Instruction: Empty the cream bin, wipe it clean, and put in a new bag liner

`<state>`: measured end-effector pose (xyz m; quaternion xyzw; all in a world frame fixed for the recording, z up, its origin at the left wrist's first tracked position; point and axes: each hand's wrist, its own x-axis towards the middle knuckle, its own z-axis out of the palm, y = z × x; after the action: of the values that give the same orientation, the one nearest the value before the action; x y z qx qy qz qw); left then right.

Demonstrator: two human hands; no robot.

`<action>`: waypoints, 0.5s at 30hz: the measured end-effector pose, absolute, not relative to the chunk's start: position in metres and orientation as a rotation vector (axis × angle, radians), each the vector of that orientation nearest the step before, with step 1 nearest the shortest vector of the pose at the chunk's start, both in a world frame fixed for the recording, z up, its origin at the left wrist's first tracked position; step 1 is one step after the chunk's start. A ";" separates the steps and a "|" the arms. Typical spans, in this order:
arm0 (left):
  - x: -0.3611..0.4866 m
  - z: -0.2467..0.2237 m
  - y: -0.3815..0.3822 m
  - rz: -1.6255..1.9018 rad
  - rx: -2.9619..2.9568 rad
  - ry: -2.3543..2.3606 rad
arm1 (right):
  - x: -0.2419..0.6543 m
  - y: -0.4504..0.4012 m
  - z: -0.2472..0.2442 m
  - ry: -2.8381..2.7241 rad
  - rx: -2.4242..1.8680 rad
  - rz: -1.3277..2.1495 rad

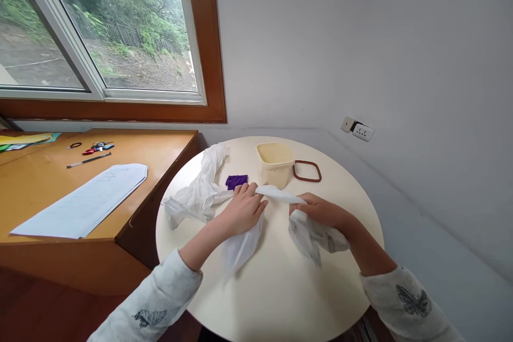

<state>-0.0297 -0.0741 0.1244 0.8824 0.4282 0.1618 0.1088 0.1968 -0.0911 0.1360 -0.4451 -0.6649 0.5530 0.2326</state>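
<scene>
A thin white plastic bag [280, 194] is stretched between my two hands above the round table [276, 288]. My left hand [244, 208] is closed round one end, with a loose part of the bag hanging below it. My right hand [318, 209] grips the other end, and crumpled plastic droops under the palm and wrist. Left of my left hand lies another crumpled white plastic bag [204, 181]. Just beyond my left fingers is a folded purple cloth-like piece [236, 181]. Behind the held bag stands a cream plastic tub [276, 171], its top uncovered.
A brown rounded-square ring [295, 176] lies flat beside the tub. To the left, a wooden desk [168, 144] bears papers [88, 197], a pen [88, 160] and keys [100, 146]. A wall with sockets [363, 131] rises behind the table, and a window [132, 26] is at upper left.
</scene>
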 end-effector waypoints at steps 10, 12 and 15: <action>-0.020 0.118 -0.070 0.751 1.948 1.268 | 0.121 -0.133 0.079 -1.206 -0.745 2.149; -0.019 0.116 -0.070 0.792 1.940 1.165 | 0.104 -0.139 0.072 -1.169 -0.623 2.221; -0.018 0.119 -0.075 0.872 2.025 0.990 | 0.086 -0.139 0.063 -1.217 -0.619 2.166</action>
<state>-0.0184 -0.0754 0.1187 0.7835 0.3832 0.3373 0.3543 0.0859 -0.1393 0.0629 -0.2316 -0.4554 0.8105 0.2865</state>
